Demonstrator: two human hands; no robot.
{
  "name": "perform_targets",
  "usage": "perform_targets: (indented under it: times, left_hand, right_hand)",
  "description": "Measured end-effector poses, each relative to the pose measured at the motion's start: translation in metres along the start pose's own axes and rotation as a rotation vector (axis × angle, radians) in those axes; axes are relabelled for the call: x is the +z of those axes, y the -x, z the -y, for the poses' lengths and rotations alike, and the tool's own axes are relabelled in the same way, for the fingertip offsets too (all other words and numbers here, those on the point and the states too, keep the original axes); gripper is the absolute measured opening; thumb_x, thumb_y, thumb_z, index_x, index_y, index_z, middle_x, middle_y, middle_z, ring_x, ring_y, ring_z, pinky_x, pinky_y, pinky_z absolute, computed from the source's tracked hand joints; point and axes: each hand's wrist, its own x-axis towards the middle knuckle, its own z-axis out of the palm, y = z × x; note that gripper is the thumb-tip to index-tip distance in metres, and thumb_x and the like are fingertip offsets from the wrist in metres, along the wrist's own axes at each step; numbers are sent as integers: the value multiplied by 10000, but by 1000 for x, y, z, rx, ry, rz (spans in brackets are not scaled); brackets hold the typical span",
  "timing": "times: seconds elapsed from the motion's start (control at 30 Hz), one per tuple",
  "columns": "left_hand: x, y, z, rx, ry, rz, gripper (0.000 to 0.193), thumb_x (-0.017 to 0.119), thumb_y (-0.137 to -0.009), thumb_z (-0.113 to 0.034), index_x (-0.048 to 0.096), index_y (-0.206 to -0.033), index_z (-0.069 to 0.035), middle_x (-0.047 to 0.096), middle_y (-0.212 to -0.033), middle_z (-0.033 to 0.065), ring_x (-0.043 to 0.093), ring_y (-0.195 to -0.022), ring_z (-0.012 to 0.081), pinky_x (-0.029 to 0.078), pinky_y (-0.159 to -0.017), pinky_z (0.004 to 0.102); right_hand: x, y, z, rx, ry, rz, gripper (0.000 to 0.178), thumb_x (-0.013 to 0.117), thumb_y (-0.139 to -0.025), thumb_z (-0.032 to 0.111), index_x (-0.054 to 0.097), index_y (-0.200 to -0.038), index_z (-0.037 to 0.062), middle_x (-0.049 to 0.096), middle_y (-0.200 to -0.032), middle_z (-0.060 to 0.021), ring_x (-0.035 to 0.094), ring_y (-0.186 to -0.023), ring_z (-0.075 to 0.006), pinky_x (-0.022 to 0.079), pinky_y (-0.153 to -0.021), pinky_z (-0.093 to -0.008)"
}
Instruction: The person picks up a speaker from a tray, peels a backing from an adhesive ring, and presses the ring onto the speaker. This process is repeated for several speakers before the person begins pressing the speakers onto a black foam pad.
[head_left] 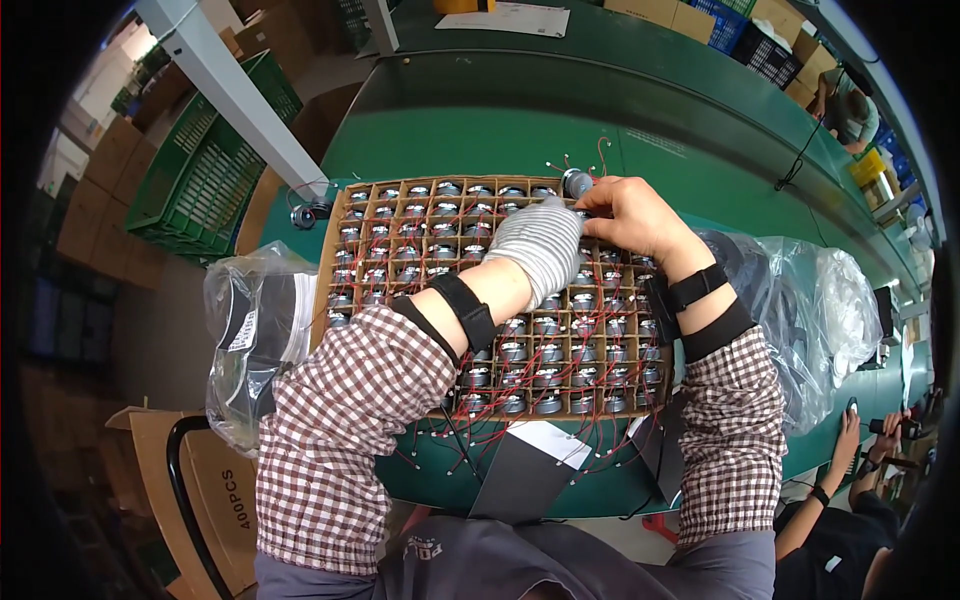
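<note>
A shallow cardboard box with dividers (322, 290) lies before me, its cells filled with small round speakers (547, 378) trailing thin red wires. My left hand (543, 243), in a grey-white striped glove, reaches over the far middle cells; its fingers are hidden beneath it. Just to its right is my bare right hand (635, 215), thumb and fingers bent together at the box's far edge. Whatever they pinch is too small to make out. One loose speaker (577, 183) rests at that edge, beside the right fingertips, its wires spreading onto the green bench.
Clear plastic bags flank the box, one bag (250, 330) at left and another (800, 310) at right. Another loose speaker (303, 216) lies near the metal post (235, 105). Dark card sheets (525, 480) lie close to me. Co-workers (850, 110) are at the right.
</note>
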Motion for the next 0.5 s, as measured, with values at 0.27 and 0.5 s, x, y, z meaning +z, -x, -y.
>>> perform_targets:
  times: [0.27,0.5]
  left_hand:
    - [-8,5,-2,33,-67,57,326,587,-766,-201,614,-1005,19,575,-1043,215,584,-964,345,489,-799,415]
    - [-9,4,16,-43,94,15,311,589,-737,-233,601,-913,23,575,-948,241,583,-870,370,474,-795,425]
  right_hand:
    - [4,4,-2,-5,-31,-67,262,687,-692,112,635,-919,-8,618,-858,-142,593,-795,-272,478,-743,-328]
    - [6,10,-1,54,-117,-105,256,682,-696,115,638,-919,-2,618,-869,-134,590,-816,-275,477,-732,-337]
